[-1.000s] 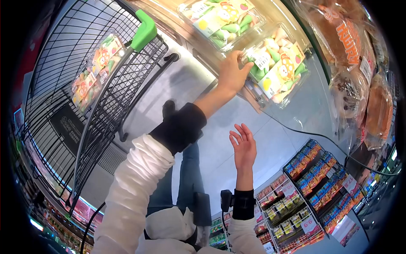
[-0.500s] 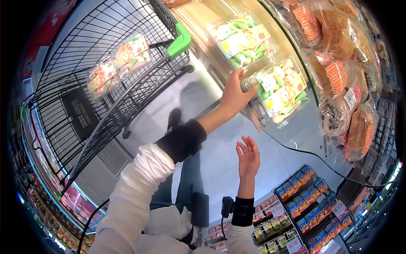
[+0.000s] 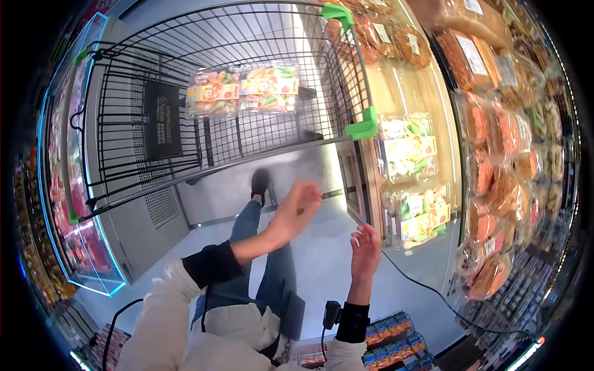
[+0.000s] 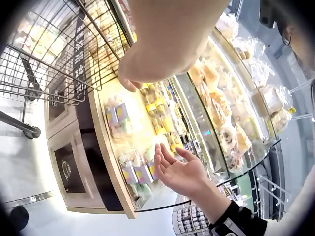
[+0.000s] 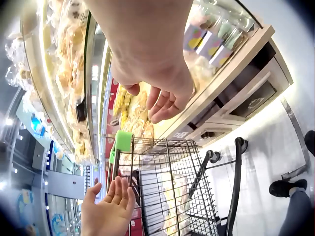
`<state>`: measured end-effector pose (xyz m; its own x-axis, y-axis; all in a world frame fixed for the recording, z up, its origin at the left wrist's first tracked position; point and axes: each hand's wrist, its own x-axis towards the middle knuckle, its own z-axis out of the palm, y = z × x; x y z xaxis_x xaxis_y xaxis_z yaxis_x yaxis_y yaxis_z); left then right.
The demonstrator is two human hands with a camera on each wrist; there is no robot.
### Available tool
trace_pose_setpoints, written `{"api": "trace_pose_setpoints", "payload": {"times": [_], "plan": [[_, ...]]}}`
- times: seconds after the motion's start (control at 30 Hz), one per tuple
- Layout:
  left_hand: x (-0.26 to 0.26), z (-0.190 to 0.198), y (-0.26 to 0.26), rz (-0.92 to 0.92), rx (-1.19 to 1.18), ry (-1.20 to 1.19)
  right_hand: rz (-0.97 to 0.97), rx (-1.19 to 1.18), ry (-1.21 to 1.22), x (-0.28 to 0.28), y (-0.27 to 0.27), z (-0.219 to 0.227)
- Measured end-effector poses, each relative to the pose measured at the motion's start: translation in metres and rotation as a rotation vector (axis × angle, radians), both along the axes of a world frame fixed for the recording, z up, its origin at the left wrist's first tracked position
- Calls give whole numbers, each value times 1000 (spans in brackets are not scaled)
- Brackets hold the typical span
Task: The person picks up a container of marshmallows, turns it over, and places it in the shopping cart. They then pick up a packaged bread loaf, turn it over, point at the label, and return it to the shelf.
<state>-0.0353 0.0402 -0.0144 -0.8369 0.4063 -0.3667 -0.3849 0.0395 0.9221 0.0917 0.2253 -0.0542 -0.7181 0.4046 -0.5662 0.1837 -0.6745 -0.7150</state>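
My left hand hangs over the floor between the shopping cart and the display counter, its fingers relaxed and holding nothing. To its right my right hand is raised palm up beside the counter edge, fingers slightly bent and empty. Two clear plastic packs of pastel green, white and pink pieces stand on the counter: a farther pack and a nearer pack. In the cart lie two similar packs side by side, the left pack and the right pack.
The wooden counter runs along the right, with bagged breads behind its glass. A black cable curves low on the right. Snack racks stand near the bottom, and a lit display case is on the left.
My left hand has drawn back from the nearer pack on the counter, leaving it there. The head view has turned, so the cart sits more centrally. My right hand stays raised.
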Motion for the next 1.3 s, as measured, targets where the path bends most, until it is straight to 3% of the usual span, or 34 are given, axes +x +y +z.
{"api": "trace_pose_setpoints", "payload": {"times": [0.13, 0.33, 0.43, 0.5, 0.6, 0.73, 0.83, 0.97, 1.07, 1.1, 1.2, 1.3], "plan": [[-13, 23, -53, 77, 115, -26, 113, 33, -12, -53, -35, 16], [-63, 75, -141, 264, 402, -75, 270, -202, 303, -151, -93, 81], [-92, 81, -185, 371, 373, -54, 332, -107, 254, -228, -130, 117], [-110, 84, -205, 480, 304, -114, 403, -84, 213, -283, -141, 118], [-128, 79, -235, 564, 316, -329, 590, -68, 158, -369, -146, 83], [-142, 74, -262, 591, 305, -395, 667, 175, -292, -444, -145, -11], [-153, 73, -277, 622, 265, -499, 729, 356, -659, -449, -127, -85], [-163, 66, -295, 651, 222, -538, 828, 244, -523, -413, -124, -108], [-169, 62, -301, 665, 220, -545, 1130, 618, -260, -397, -120, -157], [-172, 62, -303, 661, 220, -549, 867, 338, -655, -406, -132, -155], [-175, 59, -305, 668, 222, -580, 841, 530, -898, -406, -137, -183], [-174, 55, -306, 673, 245, -604, 938, 643, -1049, -410, -129, -207]]}}
